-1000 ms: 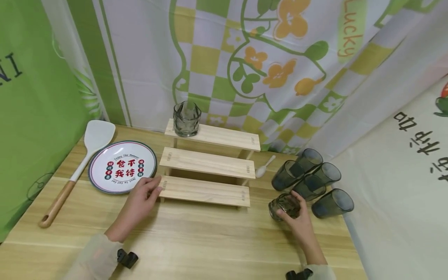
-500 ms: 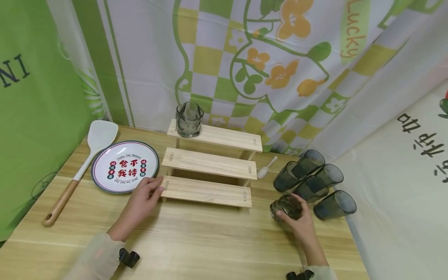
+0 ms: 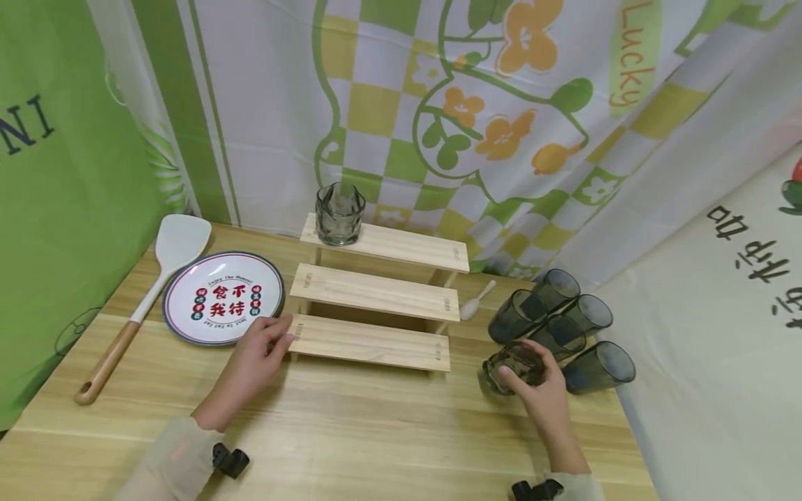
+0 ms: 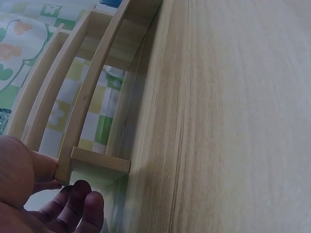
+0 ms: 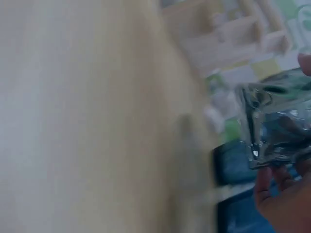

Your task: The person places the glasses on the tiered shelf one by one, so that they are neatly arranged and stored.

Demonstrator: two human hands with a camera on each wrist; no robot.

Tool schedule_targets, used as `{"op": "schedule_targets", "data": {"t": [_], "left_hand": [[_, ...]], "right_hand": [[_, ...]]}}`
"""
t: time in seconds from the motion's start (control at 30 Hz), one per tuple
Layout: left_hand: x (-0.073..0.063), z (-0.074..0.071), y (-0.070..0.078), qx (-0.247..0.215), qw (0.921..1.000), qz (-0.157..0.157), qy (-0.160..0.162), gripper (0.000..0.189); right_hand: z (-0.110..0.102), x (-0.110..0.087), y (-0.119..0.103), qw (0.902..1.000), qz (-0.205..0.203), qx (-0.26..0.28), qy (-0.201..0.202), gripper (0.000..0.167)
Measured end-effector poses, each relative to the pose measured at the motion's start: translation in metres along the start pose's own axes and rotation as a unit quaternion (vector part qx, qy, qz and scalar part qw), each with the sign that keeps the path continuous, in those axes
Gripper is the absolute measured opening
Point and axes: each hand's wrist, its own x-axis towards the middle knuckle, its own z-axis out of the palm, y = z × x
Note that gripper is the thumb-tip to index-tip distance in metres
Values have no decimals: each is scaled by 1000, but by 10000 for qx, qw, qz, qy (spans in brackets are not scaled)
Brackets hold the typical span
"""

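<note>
At the left end of a three-tier wooden shelf (image 3: 370,342), my left hand (image 3: 257,355) grips the lowest board. In the left wrist view its thumb lies along the board end (image 4: 65,167), with the fingers curled below. My right hand (image 3: 541,390) holds a short, wavy-sided grey glass tumbler (image 3: 515,365) between thumb and fingers. The right wrist view shows this tumbler (image 5: 277,121) raised off the tabletop, its base toward the wood. A matching tumbler (image 3: 339,219) stands upright on the top board, toward the left.
Several taller dark glasses (image 3: 598,369) cluster just beyond my right hand. A small white spoon (image 3: 476,303) lies right of the shelf. To the left are a round plate (image 3: 222,327) with red lettering and a white turner (image 3: 147,299) with a wooden handle. A patterned curtain (image 3: 376,104) hangs behind.
The tumbler in my right hand has risen slightly from the table and tipped a little. My left hand keeps its grip on the shelf end. The head view has shifted slightly.
</note>
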Motion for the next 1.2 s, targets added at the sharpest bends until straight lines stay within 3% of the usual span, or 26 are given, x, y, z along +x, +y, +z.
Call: {"op": "schedule_targets", "data": {"t": [0.33, 0.47, 0.57, 0.73, 0.9, 1.1, 1.2], "left_hand": [[-1, -2, -1, 9, 10000, -56, -35, 41], [1, -1, -1, 23, 10000, -58, -45, 41], [2, 2, 0, 32, 10000, -56, -18, 41], [5, 7, 0, -26, 10000, -71, -48, 40], [5, 9, 0, -13, 10000, -61, -43, 40], [3, 2, -3, -218, 9997, -136, 51, 41], [2, -1, -5, -365, 9991, -231, 18, 42]], "right_hand": [[14, 60, -94, 9886, -871, 154, -1218, 57], [29, 93, -136, 9838, -965, 349, -1467, 59], [45, 121, -155, 9814, -961, 282, -1637, 62], [69, 155, -163, 9801, -810, -183, -1803, 71], [82, 169, -160, 9812, -577, -452, -1783, 76], [82, 169, -158, 9753, -500, -24, -2151, 86], [73, 158, -148, 9766, -627, 330, -2029, 89]]}}
